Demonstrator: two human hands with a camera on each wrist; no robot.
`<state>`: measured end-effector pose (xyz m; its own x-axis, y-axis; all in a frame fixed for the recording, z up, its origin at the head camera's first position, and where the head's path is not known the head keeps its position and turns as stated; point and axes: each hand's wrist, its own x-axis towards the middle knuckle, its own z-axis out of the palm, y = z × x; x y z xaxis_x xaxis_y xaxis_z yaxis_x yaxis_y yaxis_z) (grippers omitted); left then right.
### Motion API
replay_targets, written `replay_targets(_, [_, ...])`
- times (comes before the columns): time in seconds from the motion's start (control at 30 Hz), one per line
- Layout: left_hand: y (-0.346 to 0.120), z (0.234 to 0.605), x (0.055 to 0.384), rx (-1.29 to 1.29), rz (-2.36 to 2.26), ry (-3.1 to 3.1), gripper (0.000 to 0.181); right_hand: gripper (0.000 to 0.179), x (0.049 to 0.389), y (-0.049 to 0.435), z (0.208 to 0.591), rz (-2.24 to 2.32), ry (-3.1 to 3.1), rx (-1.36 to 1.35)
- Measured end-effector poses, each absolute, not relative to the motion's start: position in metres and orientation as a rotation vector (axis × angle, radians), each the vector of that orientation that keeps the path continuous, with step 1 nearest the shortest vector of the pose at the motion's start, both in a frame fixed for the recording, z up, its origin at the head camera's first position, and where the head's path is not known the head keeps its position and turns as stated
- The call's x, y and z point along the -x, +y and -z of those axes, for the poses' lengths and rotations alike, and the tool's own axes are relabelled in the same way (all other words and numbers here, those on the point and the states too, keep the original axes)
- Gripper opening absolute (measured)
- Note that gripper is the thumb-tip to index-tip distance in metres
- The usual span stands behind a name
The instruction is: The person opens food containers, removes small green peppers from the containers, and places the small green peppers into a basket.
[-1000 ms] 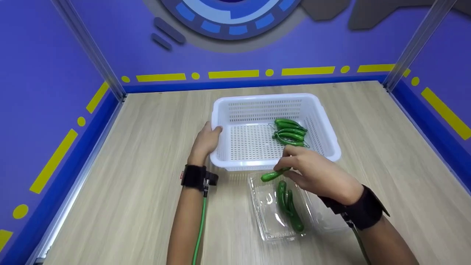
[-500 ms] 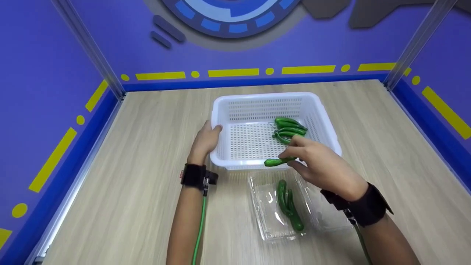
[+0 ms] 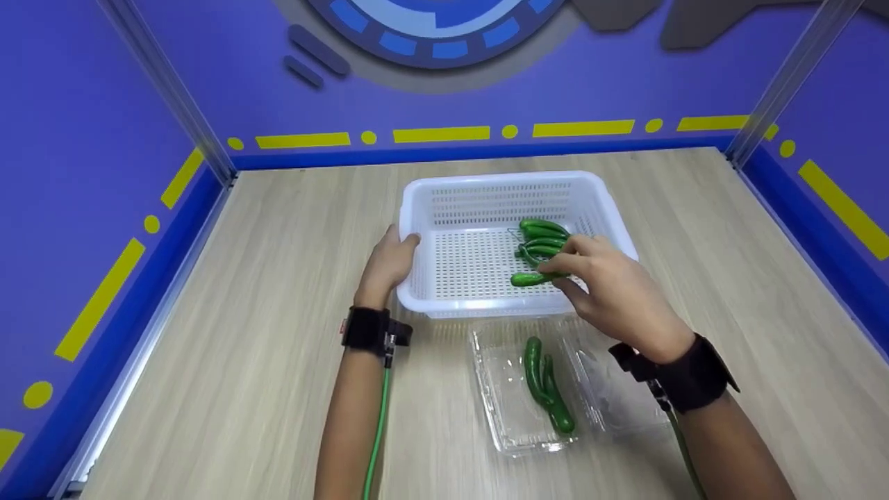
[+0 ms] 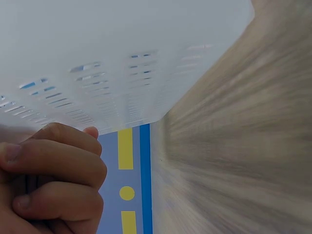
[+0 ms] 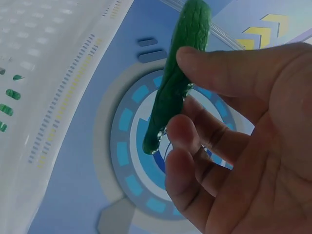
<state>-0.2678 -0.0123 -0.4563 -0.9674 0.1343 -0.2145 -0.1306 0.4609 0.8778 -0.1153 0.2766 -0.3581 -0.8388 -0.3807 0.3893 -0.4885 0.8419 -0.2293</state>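
Note:
My left hand (image 3: pixel 390 260) holds the left rim of a white plastic basket (image 3: pixel 486 307), thumb over the edge. In the left wrist view its fingers (image 4: pixel 68 161) are curled against the outside of the slotted wall. My right hand (image 3: pixel 618 295) is over the basket's front right part. Between thumb and fingertips it pinches a green chili pepper (image 3: pixel 531 279), whose wrinkled skin shows in the right wrist view. Several more green peppers (image 3: pixel 542 228) lie side by side in the basket's right part, partly hidden by my hand.
In front of the basket lies a clear plastic clamshell box (image 3: pixel 496 417), its lid (image 3: pixel 618 389) spread to the right. A few green peppers (image 3: pixel 545 389) lie in it. Blue panels (image 3: pixel 444 104) wall the back and sides of the wooden tabletop (image 3: pixel 264 312).
My right hand has carried the pepper from above the clamshell box, over the basket's front rim and into the basket. The left hand has stayed on the rim.

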Motion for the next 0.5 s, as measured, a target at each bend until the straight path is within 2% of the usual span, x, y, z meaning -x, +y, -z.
replay_targets(0.5, [-0.012, 0.455, 0.267, -0.005, -1.533, 2.441, 0.054, 0.021, 0.132, 0.288, 0.365, -0.538, -2.597, -0.484])
